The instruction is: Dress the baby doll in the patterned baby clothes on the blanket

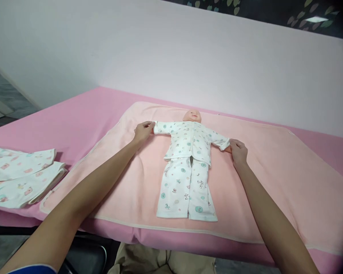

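A baby doll (192,115) lies on its back with its head away from me and its arms stretched out sideways. It wears a white printed long-sleeved top (190,140) and matching trousers (175,190), whose leg ends lie flat with no feet showing. At the end of the sleeve on the left, my left hand (143,132) is closed on the cuff. Across from it, my right hand (239,151) pinches the doll's other hand, just past a turned-up cuff; a bit of the doll's arm shows between. The doll's hands are hidden.
Under the doll spreads a peach blanket (125,182) on a pink-covered table (82,110). Folded white printed cloths (23,173) lie at the left edge. A pale wall (160,53) rises behind the table. Below the front edge is a black chair (87,255).
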`<action>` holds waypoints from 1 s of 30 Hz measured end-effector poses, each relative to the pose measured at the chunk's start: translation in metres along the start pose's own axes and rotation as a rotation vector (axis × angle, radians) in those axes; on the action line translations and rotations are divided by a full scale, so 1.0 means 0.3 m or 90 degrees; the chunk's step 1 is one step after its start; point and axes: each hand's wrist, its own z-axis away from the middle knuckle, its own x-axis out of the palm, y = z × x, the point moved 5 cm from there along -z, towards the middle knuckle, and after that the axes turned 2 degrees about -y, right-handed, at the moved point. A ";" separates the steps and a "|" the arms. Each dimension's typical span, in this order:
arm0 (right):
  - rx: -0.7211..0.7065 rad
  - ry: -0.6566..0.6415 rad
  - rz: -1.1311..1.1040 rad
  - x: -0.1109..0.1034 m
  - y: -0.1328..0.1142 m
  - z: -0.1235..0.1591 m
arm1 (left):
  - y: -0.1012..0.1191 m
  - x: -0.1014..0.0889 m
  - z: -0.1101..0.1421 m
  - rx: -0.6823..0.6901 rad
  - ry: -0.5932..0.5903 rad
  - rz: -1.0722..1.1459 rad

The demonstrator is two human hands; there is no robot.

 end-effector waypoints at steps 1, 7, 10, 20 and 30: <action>-0.009 0.019 -0.001 -0.002 -0.005 0.000 | 0.000 0.003 -0.001 0.008 0.002 0.020; -0.039 0.075 0.137 -0.040 -0.115 0.089 | 0.067 -0.046 0.065 0.047 0.022 -0.187; -0.124 0.017 0.154 -0.081 -0.180 0.220 | 0.120 -0.096 0.205 0.169 -0.027 -0.307; -0.242 -0.384 0.262 0.055 -0.395 0.533 | 0.241 0.094 0.531 0.336 -0.268 -0.499; -0.216 -0.366 0.288 -0.146 -0.352 0.740 | 0.225 -0.049 0.741 0.253 -0.241 -0.376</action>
